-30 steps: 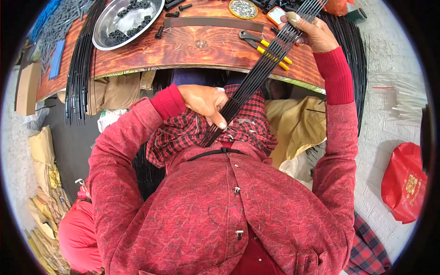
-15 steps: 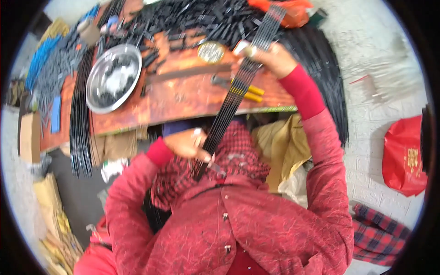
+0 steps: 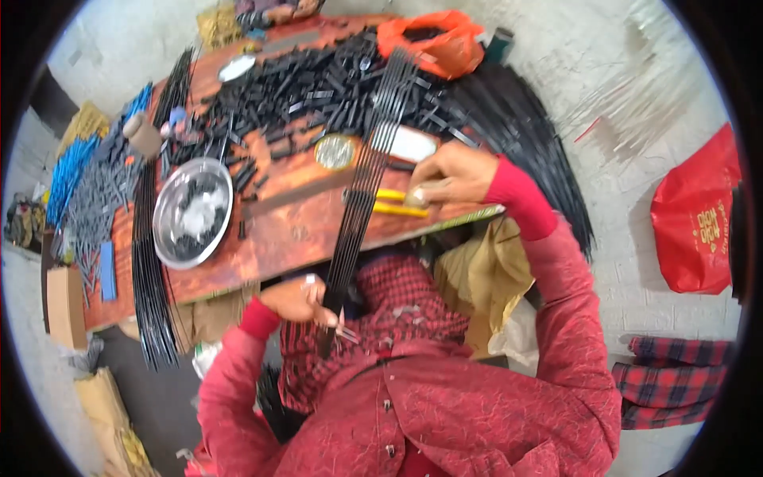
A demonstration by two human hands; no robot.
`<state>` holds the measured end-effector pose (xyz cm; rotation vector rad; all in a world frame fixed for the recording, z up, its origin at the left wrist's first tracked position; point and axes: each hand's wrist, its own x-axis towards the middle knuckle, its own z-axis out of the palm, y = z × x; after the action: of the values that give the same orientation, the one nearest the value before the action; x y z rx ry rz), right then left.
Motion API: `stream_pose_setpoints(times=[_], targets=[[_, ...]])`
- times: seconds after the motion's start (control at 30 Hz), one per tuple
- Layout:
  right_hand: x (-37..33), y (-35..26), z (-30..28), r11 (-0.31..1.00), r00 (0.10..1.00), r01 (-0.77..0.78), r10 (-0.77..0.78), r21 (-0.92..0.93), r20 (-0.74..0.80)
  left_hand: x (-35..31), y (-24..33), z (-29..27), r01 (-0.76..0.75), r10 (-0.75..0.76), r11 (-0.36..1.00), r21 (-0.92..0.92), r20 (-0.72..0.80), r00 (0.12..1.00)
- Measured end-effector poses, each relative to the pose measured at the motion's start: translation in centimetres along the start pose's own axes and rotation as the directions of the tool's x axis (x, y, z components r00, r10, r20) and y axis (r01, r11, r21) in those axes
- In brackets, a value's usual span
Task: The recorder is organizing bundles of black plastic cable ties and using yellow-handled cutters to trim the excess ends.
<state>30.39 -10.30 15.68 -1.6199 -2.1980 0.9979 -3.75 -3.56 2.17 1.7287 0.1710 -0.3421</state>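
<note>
My left hand (image 3: pixel 296 299) is closed round the lower end of a row of thin black rods (image 3: pixel 362 179), which slants up from my lap across the table edge. Beside its thumb, a small shiny metal piece (image 3: pixel 343 328) shows; its kind is unclear. Off the rods, my right hand (image 3: pixel 457 176) hangs over the table's front edge with its fingers bent together. Something pale (image 3: pixel 419 193) shows at its fingertips, right by the ends of the yellow-handled pliers (image 3: pixel 404 208). Whether the fingers grip the handles cannot be made out. The rods cover the pliers' head.
Black plastic pieces (image 3: pixel 278 99) are heaped across the table (image 3: pixel 286 230). A metal bowl (image 3: pixel 161 215), a round tin (image 3: pixel 335 151) and a white tray (image 3: pixel 413 144) stand among them. Long black rods (image 3: pixel 147 270) hang over the left edge. An orange bag (image 3: pixel 449 48) lies at the back.
My right hand has let go of the rods' upper part and come down beside the pliers' yellow handles. The rods now stand steeper, still in my left hand. The view has shifted.
</note>
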Motion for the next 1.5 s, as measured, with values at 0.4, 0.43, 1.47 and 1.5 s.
stream_pose_setpoints(times=[0.4, 0.43, 1.47, 1.5], targets=[[2.8, -4.8, 13.5, 0.958, 0.859, 0.286, -0.251, -0.011, 0.446, 3.2, 0.1, -0.3, 0.206, -0.238, 0.971, 0.12, 0.567, 0.788], [3.2, -4.2, 14.1, 0.971, 0.738, -0.13, -0.041, 0.201, 0.674, 3.5, -0.4, 0.0, 0.218, -0.24, 0.97, 0.107, 0.556, 0.796], [1.6, 0.0, 16.5, 0.736, 0.847, -0.404, 0.077, 0.544, 0.526, -7.3, 11.1, -1.7, -0.387, 0.403, 0.914, 0.118, -0.189, 0.895], [2.1, -0.4, 15.6, 0.74, 0.905, -0.327, 0.066, 0.588, 0.421, -8.5, 11.9, -1.5, -0.413, 0.413, 0.911, 0.012, -0.078, 0.907]])
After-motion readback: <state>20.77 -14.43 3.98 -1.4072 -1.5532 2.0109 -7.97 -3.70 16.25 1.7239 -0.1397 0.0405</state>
